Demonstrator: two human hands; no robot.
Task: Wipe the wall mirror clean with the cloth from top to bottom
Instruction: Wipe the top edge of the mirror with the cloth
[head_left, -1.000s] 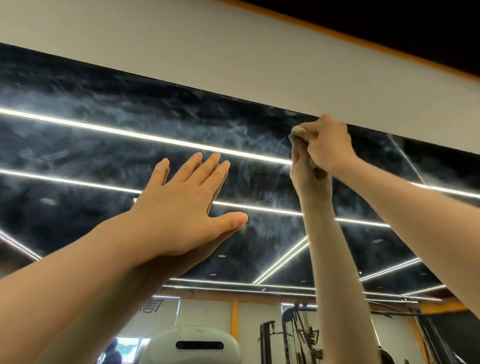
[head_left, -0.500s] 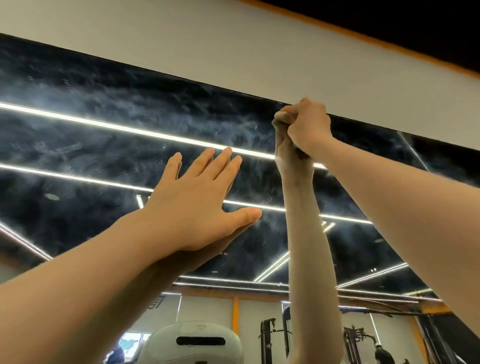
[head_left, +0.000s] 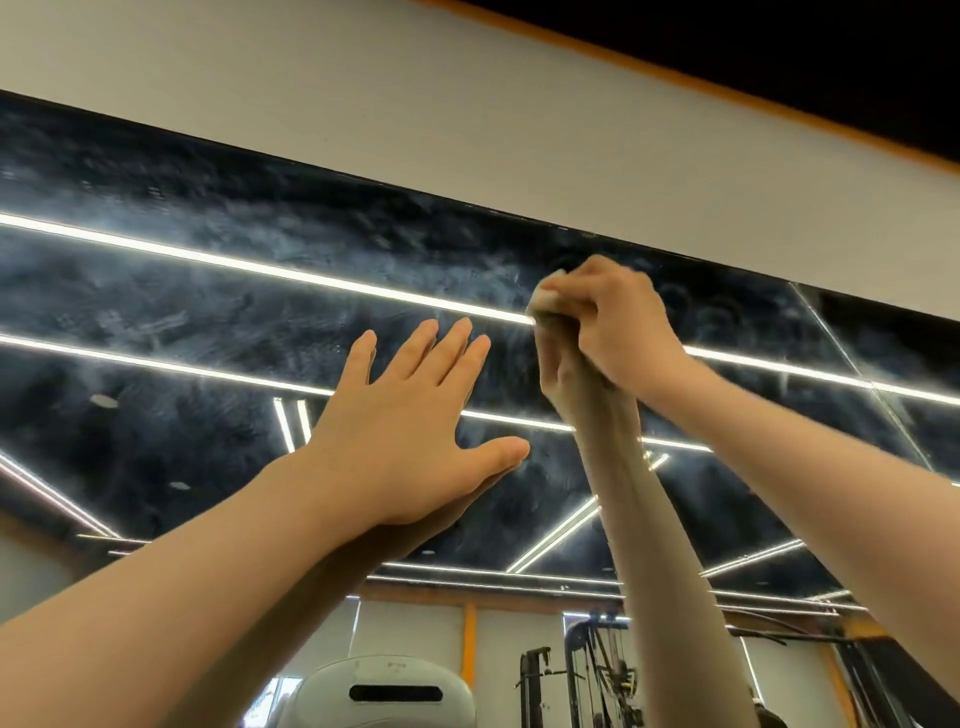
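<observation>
The cloth (head_left: 545, 300) is a pale wad bunched in the right hand (head_left: 613, 322), pressed to the wall mirror (head_left: 208, 291) just under its top edge, right of frame centre. The left hand (head_left: 410, 431) lies spread flat on the glass, lower centre. Hazy smears cover most of the mirror, so I'd say the wiping has barely begun.

The wall mirror (head_left: 208, 291) is hanging on a pale wall (head_left: 467, 119), its glass showing hazy smears. The left hand (head_left: 400, 431) is lying flat against it, while the right hand (head_left: 608, 322) is pressing a bunched cloth (head_left: 545, 297) to it near the top edge.
</observation>
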